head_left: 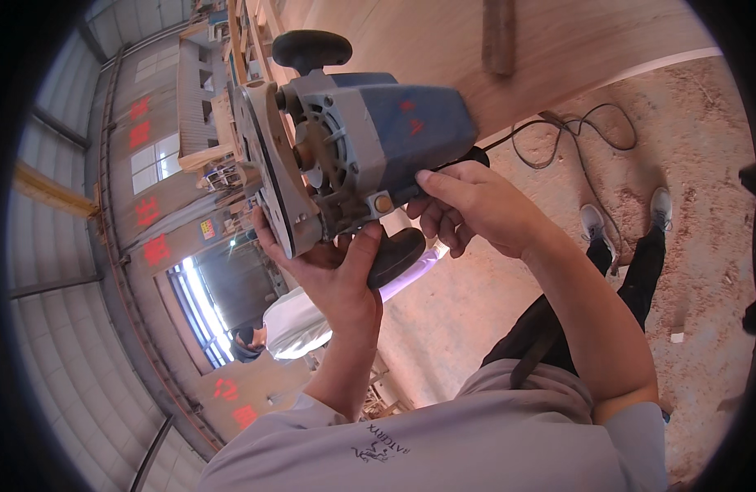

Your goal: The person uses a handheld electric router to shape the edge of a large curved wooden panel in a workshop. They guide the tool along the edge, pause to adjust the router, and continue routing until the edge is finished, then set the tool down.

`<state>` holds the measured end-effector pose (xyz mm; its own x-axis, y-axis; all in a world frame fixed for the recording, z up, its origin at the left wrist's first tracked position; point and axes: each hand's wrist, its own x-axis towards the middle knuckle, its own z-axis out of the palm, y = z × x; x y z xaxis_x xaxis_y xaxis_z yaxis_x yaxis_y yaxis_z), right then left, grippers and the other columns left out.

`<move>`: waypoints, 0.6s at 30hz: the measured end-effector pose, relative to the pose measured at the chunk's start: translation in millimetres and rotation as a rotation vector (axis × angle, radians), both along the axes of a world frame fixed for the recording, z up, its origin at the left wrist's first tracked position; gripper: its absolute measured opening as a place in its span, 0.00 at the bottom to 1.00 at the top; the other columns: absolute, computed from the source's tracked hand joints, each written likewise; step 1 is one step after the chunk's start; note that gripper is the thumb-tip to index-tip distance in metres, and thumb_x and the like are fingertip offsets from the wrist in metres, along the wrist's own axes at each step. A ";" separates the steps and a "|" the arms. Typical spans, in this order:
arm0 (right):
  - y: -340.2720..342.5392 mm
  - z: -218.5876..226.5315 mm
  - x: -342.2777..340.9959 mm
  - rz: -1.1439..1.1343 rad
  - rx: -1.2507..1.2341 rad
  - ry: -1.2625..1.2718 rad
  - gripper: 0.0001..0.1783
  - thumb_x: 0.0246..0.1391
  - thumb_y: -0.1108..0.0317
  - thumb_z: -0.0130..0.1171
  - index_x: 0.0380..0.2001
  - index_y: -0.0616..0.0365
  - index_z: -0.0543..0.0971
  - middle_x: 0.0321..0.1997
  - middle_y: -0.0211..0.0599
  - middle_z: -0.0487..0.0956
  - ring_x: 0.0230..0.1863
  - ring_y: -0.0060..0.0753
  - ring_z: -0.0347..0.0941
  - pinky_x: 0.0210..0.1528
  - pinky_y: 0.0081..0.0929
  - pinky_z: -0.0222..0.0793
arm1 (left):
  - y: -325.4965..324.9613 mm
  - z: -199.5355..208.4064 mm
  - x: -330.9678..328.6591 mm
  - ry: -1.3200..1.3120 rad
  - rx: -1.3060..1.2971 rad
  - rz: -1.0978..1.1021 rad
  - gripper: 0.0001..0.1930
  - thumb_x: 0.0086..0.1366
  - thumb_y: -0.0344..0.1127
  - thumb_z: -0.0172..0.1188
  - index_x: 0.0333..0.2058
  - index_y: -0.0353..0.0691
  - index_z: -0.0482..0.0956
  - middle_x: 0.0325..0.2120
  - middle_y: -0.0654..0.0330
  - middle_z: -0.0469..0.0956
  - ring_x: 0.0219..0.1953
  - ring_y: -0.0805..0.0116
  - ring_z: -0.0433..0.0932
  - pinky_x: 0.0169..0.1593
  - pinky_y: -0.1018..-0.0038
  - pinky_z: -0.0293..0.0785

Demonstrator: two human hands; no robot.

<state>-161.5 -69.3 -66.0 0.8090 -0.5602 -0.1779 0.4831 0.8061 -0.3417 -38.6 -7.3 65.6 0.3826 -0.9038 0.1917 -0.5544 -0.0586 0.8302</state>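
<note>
A blue and grey plunge router [419, 115] is held tilted on its side in front of me, with its round base plate [267, 164] facing left. My left hand [333, 266] grips the base's lower edge, its thumb beside the lower black handle [398, 256]. The other black knob handle [312, 51] sticks up at the top. At the rear end of the blue motor housing is my right hand [476, 209], fingers curled and thumb pressed on the housing's lower edge. What lies under its curled fingers is hidden. A black power cord [525, 127] leaves the housing's rear.
Behind the router lies a large wooden board [591, 37] with a dark wooden bar [498, 37] on it. The cord loops down to a floor [697, 271] strewn with shavings, near my shoes. A person in a pale top [296, 324] is farther off, beyond my left forearm.
</note>
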 end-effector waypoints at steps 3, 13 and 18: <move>-4.9 -7.0 1.8 0.019 -0.052 -0.010 0.24 0.72 0.50 0.54 0.32 0.61 0.79 0.17 0.28 0.71 0.14 0.23 0.66 0.19 0.24 0.62 | 0.5 -1.0 -0.2 -0.004 -0.009 -0.004 0.52 0.58 0.14 0.66 0.75 0.46 0.48 0.58 0.50 0.72 0.58 0.58 0.77 0.58 0.63 0.80; 0.8 1.7 7.4 -0.012 0.181 -0.058 0.22 0.70 0.52 0.57 0.27 0.57 0.75 0.12 0.18 0.59 0.13 0.19 0.55 0.17 0.24 0.52 | -6.5 10.5 2.5 -0.020 0.086 0.010 0.62 0.52 0.12 0.67 0.77 0.49 0.35 0.70 0.48 0.59 0.64 0.55 0.72 0.62 0.59 0.77; -2.9 0.4 4.2 0.042 0.239 -0.100 0.23 0.70 0.50 0.58 0.27 0.57 0.76 0.12 0.20 0.61 0.12 0.19 0.56 0.17 0.23 0.54 | -7.6 10.3 0.6 -0.014 0.089 0.021 0.62 0.52 0.12 0.67 0.77 0.49 0.36 0.70 0.49 0.60 0.62 0.55 0.73 0.61 0.60 0.78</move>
